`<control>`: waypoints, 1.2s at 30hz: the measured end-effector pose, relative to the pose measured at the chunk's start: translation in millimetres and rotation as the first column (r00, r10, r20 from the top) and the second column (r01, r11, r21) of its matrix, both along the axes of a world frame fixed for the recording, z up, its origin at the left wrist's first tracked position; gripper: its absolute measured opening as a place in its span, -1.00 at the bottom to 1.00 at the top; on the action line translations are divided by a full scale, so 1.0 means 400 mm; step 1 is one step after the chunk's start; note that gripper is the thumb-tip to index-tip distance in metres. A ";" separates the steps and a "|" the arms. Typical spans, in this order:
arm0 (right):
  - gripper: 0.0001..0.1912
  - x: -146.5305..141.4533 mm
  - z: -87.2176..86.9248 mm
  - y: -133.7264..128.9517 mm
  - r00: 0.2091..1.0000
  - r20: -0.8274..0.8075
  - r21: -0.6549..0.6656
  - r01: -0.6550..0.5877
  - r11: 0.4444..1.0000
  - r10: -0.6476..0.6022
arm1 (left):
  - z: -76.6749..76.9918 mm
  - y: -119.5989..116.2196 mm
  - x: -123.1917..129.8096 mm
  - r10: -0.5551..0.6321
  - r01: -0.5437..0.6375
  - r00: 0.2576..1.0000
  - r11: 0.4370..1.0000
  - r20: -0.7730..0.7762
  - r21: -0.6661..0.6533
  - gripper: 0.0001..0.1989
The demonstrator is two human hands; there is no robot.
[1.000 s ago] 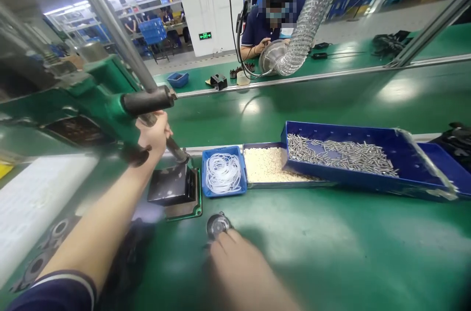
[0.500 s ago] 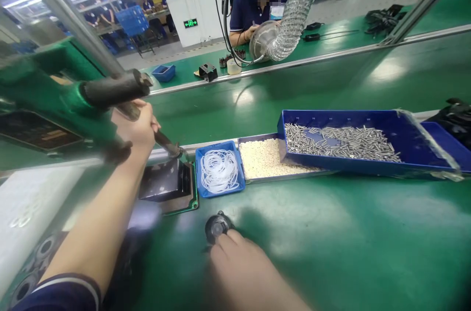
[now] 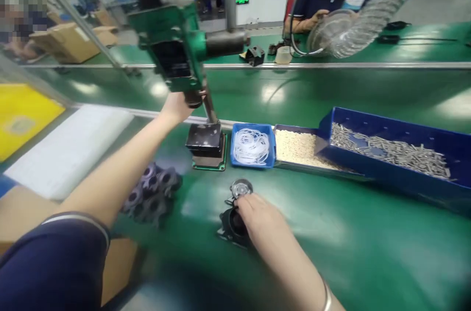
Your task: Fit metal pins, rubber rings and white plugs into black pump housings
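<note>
My left hand reaches behind the ram of a green bench press, closed around its steel column; the ram hides part of its fingers. Below the ram, a dark metal block sits on the press base. My right hand is closed, its fingertips at a black round part with a shiny disc-like face. Just under these fingers is a black housing with a round opening, partly covered by the hand. Exactly where the fingers grip is hidden.
Right of the press stand a blue tray of white rings, a tray of small cream pieces and a blue bin of metal pins. Several dark castings lie left. A co-worker sits across, behind a duct.
The view has swung left, bringing the dark castings and cartons into sight. A black housing now shows beneath my right hand, beside the round part. My left hand stays at the press column.
</note>
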State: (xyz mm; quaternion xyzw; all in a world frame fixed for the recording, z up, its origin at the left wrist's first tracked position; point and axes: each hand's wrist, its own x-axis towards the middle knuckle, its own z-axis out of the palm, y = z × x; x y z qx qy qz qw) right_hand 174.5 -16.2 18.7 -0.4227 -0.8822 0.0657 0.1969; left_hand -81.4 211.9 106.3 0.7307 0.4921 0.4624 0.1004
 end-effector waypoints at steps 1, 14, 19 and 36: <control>-0.76 0.000 0.009 0.000 1.000 0.017 0.032 -0.010 0.999 0.009 | 0.013 -0.048 -0.031 0.006 -0.007 0.999 1.000 -0.054 -0.014 -0.74; -0.77 -0.097 0.075 -0.014 0.923 0.385 0.020 -0.015 1.000 0.007 | 0.015 -0.704 -0.235 0.073 -0.017 0.983 0.949 0.167 -0.314 -0.85; -0.81 -0.107 0.075 -0.008 0.898 0.440 -0.026 0.033 0.999 -0.019 | -0.043 -0.746 -0.158 -0.122 0.234 0.956 0.866 0.267 -0.442 -0.86; -0.68 -0.117 0.018 -0.062 0.206 -0.755 -0.653 -0.147 0.743 -0.623 | -0.107 -0.650 0.058 -0.065 0.526 0.735 0.683 0.675 -0.507 -0.52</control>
